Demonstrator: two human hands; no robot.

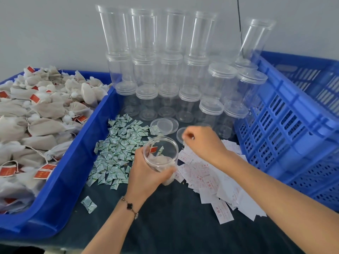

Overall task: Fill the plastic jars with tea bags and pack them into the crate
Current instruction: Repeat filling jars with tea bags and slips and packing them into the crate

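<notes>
Your left hand (146, 173) grips the open plastic jar (161, 154), fingers curled round its lower wall, thumb on the near side; the jar tilts toward you, just off the dark table cloth (165, 226). Inside the jar: a few tea bags (161, 160) at the bottom, one red tag (153, 149) up against the wall. Your right hand (201, 142) hovers just right of the jar, above the paper slips (211, 180), fingers curled in narrow; can't tell if it pinches anything. Loose clear lids (164, 125) lie just behind the jar, one partly under your right hand. Left of the jar, a spread of small green-white sachets (117, 151); further left, the blue tray (77, 171) heaped with tea bags with red tags. Behind the jar, stacked empty lidded jars (165, 70) against the wall. Right of the jar, well apart, the blue slotted crate (286, 129); one jar leans at the crate's back corner. Beaded bracelet (129, 207) on your left wrist
</notes>
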